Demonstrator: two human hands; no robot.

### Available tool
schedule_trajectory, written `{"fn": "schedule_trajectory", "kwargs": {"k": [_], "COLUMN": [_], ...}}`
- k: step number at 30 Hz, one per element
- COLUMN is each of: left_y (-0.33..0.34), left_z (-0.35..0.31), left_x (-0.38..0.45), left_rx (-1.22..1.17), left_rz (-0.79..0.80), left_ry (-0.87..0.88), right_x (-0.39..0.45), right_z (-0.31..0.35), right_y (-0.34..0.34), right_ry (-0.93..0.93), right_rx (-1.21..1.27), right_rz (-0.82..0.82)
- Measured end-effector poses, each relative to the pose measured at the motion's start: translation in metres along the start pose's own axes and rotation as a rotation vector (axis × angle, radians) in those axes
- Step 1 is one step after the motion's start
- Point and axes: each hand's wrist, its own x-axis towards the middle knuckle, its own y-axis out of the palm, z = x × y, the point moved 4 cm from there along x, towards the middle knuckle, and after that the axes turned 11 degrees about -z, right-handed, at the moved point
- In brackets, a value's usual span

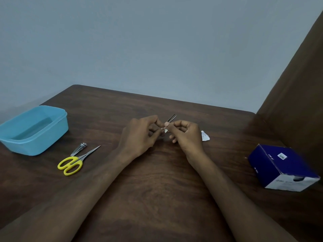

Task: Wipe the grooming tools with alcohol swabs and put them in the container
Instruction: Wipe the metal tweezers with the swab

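Both hands meet over the middle of the dark wooden table (157, 180). My right hand (187, 135) pinches a thin metal pair of tweezers (171, 118), whose tips point up and away. My left hand (139, 135) pinches a small white alcohol swab (165, 130) against the tweezers' lower part. A nail clipper (79, 148) and yellow-handled scissors (76, 161) lie on the table at the left. The light blue container (35, 142) stands open at the far left, with nothing visible inside.
A torn white swab wrapper (205, 135) lies just right of my right hand. A dark blue and white box (281, 167) sits at the right edge. A brown panel (297, 102) rises at the back right. A grey wall lies behind the table.
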Motion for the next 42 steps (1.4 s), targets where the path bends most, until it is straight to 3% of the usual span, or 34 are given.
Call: {"fn": "schedule_trajectory", "kwargs": {"k": [14, 22, 29, 36, 42], "left_y": [0.008, 0.010, 0.013, 0.019, 0.021], "left_z": [0.014, 0.016, 0.017, 0.021, 0.027], "left_x": [0.005, 0.006, 0.007, 0.009, 0.011], "left_rx": [-0.121, -0.119, -0.337, -0.539, -0.572], "left_rz": [0.065, 0.081, 0.093, 0.144, 0.160], "left_ry": [-0.156, -0.147, -0.228, -0.374, -0.337], "right_x": [0.005, 0.007, 0.004, 0.000, -0.008], "right_z": [-0.007, -0.007, -0.002, 0.014, 0.024], "right_y": [-0.002, -0.004, 0.001, -0.007, -0.001], "right_ry": [0.044, 0.011, -0.081, -0.332, -0.459], "right_rx": [0.070, 0.066, -0.046, -0.229, -0.233], "right_rz": [-0.038, -0.092, -0.002, -0.163, -0.083]}}
